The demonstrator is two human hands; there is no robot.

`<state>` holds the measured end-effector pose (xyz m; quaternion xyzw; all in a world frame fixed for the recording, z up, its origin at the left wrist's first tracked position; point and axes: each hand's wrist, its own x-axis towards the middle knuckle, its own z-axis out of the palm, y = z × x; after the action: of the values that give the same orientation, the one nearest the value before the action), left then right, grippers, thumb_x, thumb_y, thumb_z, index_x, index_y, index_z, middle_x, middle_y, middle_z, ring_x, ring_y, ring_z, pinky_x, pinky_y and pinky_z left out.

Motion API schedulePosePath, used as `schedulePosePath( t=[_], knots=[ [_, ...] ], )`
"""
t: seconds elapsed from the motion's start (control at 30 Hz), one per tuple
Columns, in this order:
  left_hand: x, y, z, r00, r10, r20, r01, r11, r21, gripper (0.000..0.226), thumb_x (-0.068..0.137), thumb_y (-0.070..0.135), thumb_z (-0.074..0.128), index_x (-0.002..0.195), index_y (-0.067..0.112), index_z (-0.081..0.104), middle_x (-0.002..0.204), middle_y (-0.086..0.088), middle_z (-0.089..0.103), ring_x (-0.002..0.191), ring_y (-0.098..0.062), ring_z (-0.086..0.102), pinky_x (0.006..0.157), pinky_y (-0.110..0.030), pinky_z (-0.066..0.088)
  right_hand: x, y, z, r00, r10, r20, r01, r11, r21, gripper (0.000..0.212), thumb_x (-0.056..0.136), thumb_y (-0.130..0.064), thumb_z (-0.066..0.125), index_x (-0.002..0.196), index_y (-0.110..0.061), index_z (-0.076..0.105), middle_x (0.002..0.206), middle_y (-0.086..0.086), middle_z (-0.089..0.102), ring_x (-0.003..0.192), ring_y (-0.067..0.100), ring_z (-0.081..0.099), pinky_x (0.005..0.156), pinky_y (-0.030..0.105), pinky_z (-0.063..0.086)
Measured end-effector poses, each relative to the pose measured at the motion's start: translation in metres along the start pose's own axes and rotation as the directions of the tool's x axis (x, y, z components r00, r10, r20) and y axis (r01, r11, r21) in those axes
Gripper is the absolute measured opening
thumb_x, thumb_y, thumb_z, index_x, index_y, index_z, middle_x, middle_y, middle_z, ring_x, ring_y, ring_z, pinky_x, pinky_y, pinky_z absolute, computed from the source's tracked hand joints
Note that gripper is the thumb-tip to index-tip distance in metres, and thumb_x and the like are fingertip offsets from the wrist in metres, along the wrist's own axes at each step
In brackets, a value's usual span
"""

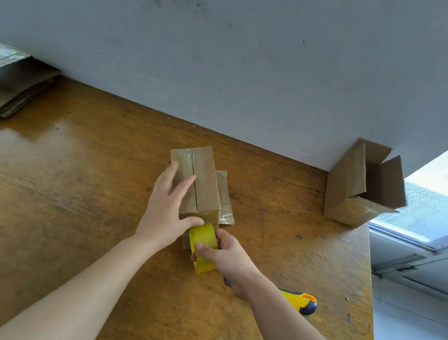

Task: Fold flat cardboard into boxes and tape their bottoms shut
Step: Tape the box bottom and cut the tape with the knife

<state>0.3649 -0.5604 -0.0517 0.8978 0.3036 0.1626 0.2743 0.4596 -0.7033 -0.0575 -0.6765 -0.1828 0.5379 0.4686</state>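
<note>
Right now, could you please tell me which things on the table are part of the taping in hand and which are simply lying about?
In use:
- box, seam up, pressed by the left hand
- yellow tape roll, held in the right hand

Lying about:
- open box by the window
- flat cardboard stack, far left
- yellow utility knife

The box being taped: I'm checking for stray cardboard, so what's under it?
A flat, tape-shiny cardboard piece sticks out from beneath the box on its right; how far it extends underneath is hidden.
</note>
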Motion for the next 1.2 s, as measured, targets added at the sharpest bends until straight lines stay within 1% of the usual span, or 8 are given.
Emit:
schedulePosePath(
  t=[0.13, 0.23, 0.43, 0.57, 0.7, 0.87, 1.1, 1.2],
  knots=[
    [-0.035, 0.009, 0.012, 0.901, -0.352, -0.252, 0.263, 0.907, -0.329, 0.033, 0.078, 0.012, 0.067, 0.106, 0.015, 0.049, 0.112, -0.004, 0.045, 0.107, -0.026, 0.049, 0.084, -0.03, 0.045, -0.002, 0.001, 0.003, 1.0, -0.007, -0.008, 0.007, 1.0, 0.022, 0.03, 0.09, -0.013, 0.067, 0.119, -0.014, 0.058, 0.103, 0.01, 0.073, 0.092, 0.021, 0.072, 0.092, 0.045, 0.054],
    [-0.044, 0.02, 0.024, 0.795, -0.606, -0.018, 0.525, 0.704, -0.478, 0.007, 0.089, 0.024, 0.058, 0.088, 0.018, 0.054, 0.088, 0.001, 0.056, 0.089, -0.024, 0.057, 0.061, -0.026, 0.038, -0.003, -0.001, 0.004, 1.0, 0.007, -0.019, -0.007, 1.0, -0.001, 0.031, 0.09, -0.015, 0.067, 0.12, -0.016, 0.059, 0.105, 0.007, 0.073, 0.095, 0.02, 0.07, 0.094, 0.044, 0.052],
    [-0.031, 0.027, 0.033, 0.698, -0.649, 0.303, 0.667, 0.433, -0.607, 0.035, 0.088, 0.029, 0.066, 0.12, 0.015, 0.058, 0.115, -0.001, 0.057, 0.104, -0.019, 0.054, 0.086, -0.032, 0.044, -0.007, -0.002, 0.002, 0.998, -0.007, 0.064, 0.012, 0.996, -0.087, 0.034, 0.083, -0.018, 0.069, 0.116, -0.02, 0.061, 0.109, 0.004, 0.07, 0.104, 0.021, 0.064, 0.096, 0.041, 0.051],
    [-0.024, 0.026, 0.032, 0.684, -0.615, 0.393, 0.685, 0.354, -0.637, 0.026, 0.087, 0.018, 0.068, 0.112, 0.019, 0.062, 0.117, -0.01, 0.061, 0.108, -0.028, 0.058, 0.097, -0.05, 0.048, -0.012, 0.004, -0.016, 0.982, -0.105, -0.156, 0.04, 0.927, -0.372, 0.027, 0.074, -0.027, 0.062, 0.1, -0.021, 0.063, 0.094, 0.0, 0.065, 0.088, 0.018, 0.061, 0.082, 0.04, 0.052],
    [-0.022, 0.026, 0.033, 0.664, -0.614, 0.426, 0.689, 0.283, -0.667, 0.024, 0.087, 0.015, 0.068, 0.109, 0.02, 0.061, 0.112, -0.01, 0.064, 0.101, -0.028, 0.062, 0.093, -0.05, 0.051, -0.021, 0.022, -0.048, 0.952, -0.002, -0.305, -0.268, 0.476, -0.838, 0.039, 0.073, -0.035, 0.067, 0.104, -0.02, 0.049, 0.113, 0.003, 0.055, 0.112, 0.026, 0.05, 0.092, 0.04, 0.046],
    [-0.022, 0.026, 0.033, 0.678, -0.606, 0.417, 0.665, 0.263, -0.699, 0.034, 0.086, 0.014, 0.068, 0.119, 0.02, 0.061, 0.113, -0.007, 0.064, 0.104, -0.026, 0.061, 0.096, -0.049, 0.049, -0.024, 0.043, -0.067, 0.935, 0.149, -0.323, -0.33, 0.026, -0.944, 0.073, 0.071, -0.038, 0.082, 0.131, -0.018, 0.046, 0.129, 0.006, 0.053, 0.123, 0.027, 0.047, 0.096, 0.039, 0.04],
    [-0.018, 0.021, 0.033, 0.683, -0.597, 0.421, 0.656, 0.247, -0.714, 0.025, 0.083, 0.007, 0.069, 0.106, 0.014, 0.062, 0.104, -0.013, 0.067, 0.087, -0.026, 0.065, 0.072, -0.038, 0.055, -0.025, 0.023, -0.077, 0.986, -0.143, -0.086, -0.001, 0.507, -0.862, 0.035, 0.081, -0.045, 0.07, 0.108, -0.033, 0.053, 0.102, -0.006, 0.054, 0.091, 0.015, 0.053, 0.073, 0.03, 0.046],
    [-0.017, 0.02, 0.033, 0.675, -0.621, 0.398, 0.657, 0.262, -0.706, 0.02, 0.081, 0.006, 0.072, 0.095, 0.015, 0.061, 0.105, -0.016, 0.067, 0.097, -0.032, 0.064, 0.083, -0.047, 0.052, -0.021, 0.004, -0.062, 0.931, -0.365, -0.034, 0.17, 0.514, -0.841, 0.038, 0.09, -0.051, 0.057, 0.126, -0.038, 0.051, 0.102, -0.006, 0.049, 0.087, 0.017, 0.055, 0.072, 0.035, 0.05]
  ],
)
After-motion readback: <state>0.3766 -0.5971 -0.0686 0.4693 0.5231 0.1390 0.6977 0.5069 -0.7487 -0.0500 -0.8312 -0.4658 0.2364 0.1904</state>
